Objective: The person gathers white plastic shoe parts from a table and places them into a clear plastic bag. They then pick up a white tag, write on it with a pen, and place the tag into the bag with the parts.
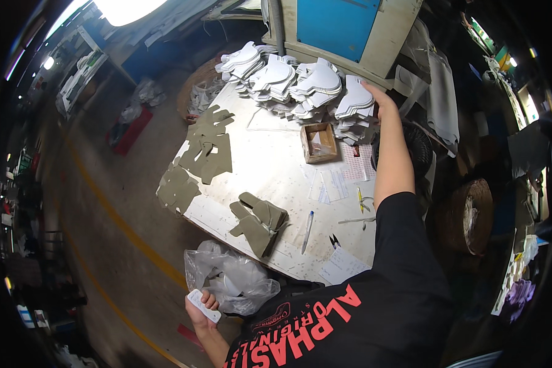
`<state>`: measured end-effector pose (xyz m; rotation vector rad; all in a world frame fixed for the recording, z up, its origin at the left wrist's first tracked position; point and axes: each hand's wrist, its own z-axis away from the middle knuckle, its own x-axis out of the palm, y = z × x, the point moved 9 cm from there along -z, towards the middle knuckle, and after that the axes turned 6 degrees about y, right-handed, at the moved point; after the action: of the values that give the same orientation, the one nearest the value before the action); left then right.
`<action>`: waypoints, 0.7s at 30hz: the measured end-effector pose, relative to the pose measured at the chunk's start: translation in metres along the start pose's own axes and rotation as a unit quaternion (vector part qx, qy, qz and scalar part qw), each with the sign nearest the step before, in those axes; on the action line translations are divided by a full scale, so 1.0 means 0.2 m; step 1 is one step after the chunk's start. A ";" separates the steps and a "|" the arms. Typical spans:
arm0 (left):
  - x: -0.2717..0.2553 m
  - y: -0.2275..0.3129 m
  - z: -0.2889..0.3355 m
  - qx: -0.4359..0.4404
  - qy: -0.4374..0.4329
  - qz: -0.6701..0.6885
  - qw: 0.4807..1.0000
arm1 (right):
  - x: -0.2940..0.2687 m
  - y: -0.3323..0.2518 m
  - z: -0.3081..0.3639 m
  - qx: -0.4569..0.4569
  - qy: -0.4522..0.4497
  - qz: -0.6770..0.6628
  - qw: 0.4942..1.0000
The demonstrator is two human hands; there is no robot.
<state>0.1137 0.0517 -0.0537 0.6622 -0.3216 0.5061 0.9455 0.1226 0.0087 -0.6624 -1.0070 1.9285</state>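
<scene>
My left hand (pixel 201 314), low at the left beside the table, is closed around a small white rectangular piece (pixel 203 305); its exact kind is unclear. With my right arm stretched to the far side, my right hand (pixel 381 101) grips the right edge of a stack of white cut pieces (pixel 354 98); some fingers are hidden by the stack. More stacks of curved white pieces (pixel 316 80) lie to its left. A wooden box (pixel 319 143) stands just in front of them. Nearer me rests a tied bundle of olive-green pieces (pixel 259 224).
Flat olive-green cut pieces (pixel 205 147) cover the table's left edge. A pen (pixel 307 233), snips (pixel 335 241) and paper slips (pixel 343 265) lie near me. A clear plastic bag (pixel 227 279) hangs by the front edge. A black fan-like object (pixel 411 150) stands at the right.
</scene>
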 end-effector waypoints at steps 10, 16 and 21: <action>0.02 -0.04 -0.02 -0.001 0.010 0.010 1.000 | 0.15 0.00 -0.12 -0.026 -0.104 -0.041 0.993; -0.03 -0.01 0.00 0.008 0.006 0.014 1.000 | 0.12 0.02 -0.31 -0.078 -0.034 -0.070 0.994; -0.04 0.01 0.00 0.031 0.006 0.002 1.000 | 0.03 -0.12 -0.12 -0.164 0.003 -0.089 0.982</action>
<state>0.1066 0.0502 -0.0562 0.7179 -0.2976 0.5259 0.9709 0.1450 0.0152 -0.7337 -1.3501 1.6197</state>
